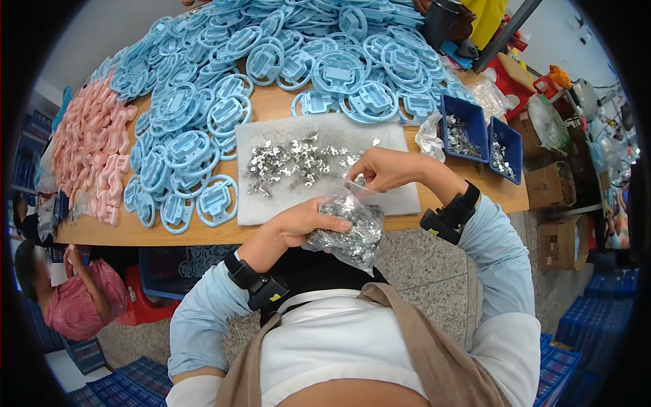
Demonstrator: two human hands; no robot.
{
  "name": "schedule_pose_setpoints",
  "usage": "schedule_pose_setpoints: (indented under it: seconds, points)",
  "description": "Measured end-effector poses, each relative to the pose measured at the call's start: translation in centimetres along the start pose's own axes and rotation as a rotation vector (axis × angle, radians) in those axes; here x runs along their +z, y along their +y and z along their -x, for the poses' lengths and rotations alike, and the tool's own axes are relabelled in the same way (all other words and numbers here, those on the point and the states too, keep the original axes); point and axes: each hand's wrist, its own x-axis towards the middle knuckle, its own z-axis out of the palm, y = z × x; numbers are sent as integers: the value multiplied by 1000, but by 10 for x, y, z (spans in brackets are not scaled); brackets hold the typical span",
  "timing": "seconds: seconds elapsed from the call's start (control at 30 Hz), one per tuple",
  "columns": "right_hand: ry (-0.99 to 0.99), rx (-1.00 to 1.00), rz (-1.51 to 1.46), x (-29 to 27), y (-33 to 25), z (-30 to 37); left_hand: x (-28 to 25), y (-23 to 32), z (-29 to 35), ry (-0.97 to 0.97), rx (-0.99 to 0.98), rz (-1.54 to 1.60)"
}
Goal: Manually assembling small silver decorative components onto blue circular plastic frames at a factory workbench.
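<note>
A clear plastic bag (352,234) full of small shiny metal pieces hangs at the near edge of the table, in front of my body. My left hand (305,222) is closed round its left side, thumb lying across the front. With bent fingers pinched together, my right hand (386,169) grips the bag's upper edge. Just beyond both hands lies a pale grey foam mat (268,210), with many loose metal pieces (305,159) scattered on it.
Blue plastic ring-shaped parts (339,71) are heaped across the back and left. Pink plastic parts (95,142) lie farther left. Two blue bins (485,112) with metal pieces stand at the right, beside crumpled white plastic (429,138). Another person (81,298) sits at the lower left.
</note>
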Motion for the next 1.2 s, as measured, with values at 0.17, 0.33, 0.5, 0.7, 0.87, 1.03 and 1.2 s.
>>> schedule_pose_setpoints:
  seconds: [0.17,0.33,0.5,0.7,0.87,1.03,1.2]
  points:
    - [147,-117,187,3,13,-3,4,-3,-2,-11,19,22]
    - [349,-72,131,-9,28,9,3,-5,-2,-29,53,54]
    - [360,-34,55,-16,22,18,-3,-7,1,-15,41,91]
    - [300,-203,243,6,19,5,7,4,3,38,40,22]
    - [269,-130,392,2,16,5,3,8,5,27,8,-69]
    - [373,-95,182,-4,19,16,5,10,8,53,21,-60]
    - [550,38,-91,-1,24,40,4,3,9,49,99,96]
